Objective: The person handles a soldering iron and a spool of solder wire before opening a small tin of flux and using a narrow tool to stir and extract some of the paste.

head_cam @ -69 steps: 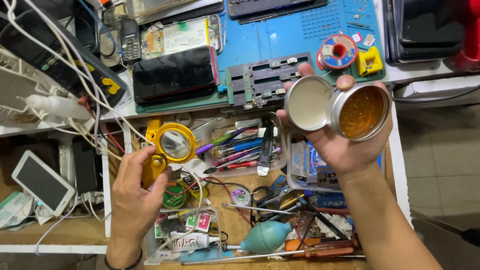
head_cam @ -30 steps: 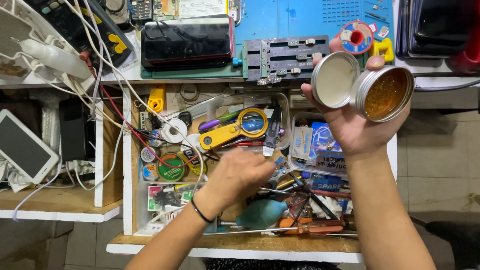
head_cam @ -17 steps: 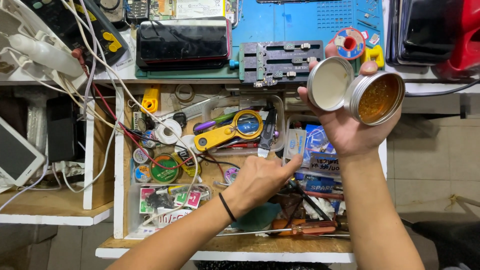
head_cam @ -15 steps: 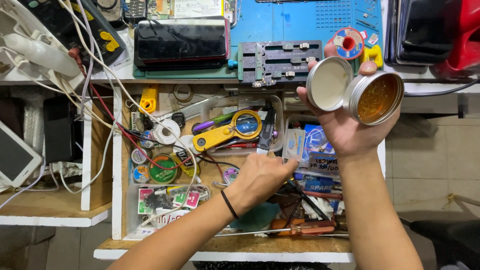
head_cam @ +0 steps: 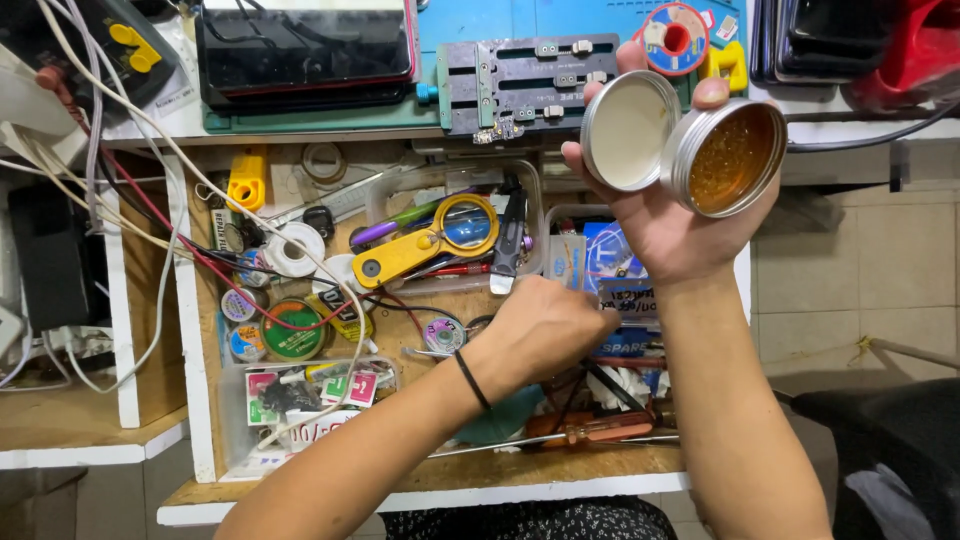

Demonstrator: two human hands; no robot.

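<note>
My right hand (head_cam: 665, 225) is raised over the open drawer, gripping a round metal tin (head_cam: 725, 157) of amber paste together with its white-lined lid (head_cam: 628, 130). My left hand (head_cam: 545, 330), a black band on its wrist, reaches down into the right part of the drawer (head_cam: 190, 400), fingers curled among blue packets (head_cam: 610, 275) and tools. What the fingers touch is hidden under the hand. A yellow-handled magnifier (head_cam: 430, 245) lies in a clear tray just left of that hand.
The drawer also holds solder reels (head_cam: 275, 335), tape rolls, cards and a screwdriver (head_cam: 600, 432). Above it a blue mat (head_cam: 470, 20) carries a grey metal jig (head_cam: 520, 80) and a dark device (head_cam: 305, 50). Cables (head_cam: 150, 180) hang across the left.
My left hand moved from the drawer's left, dropping the magnifier in the tray, over to the right side and pushed in among the packets. The right hand kept the tin and lid raised.
</note>
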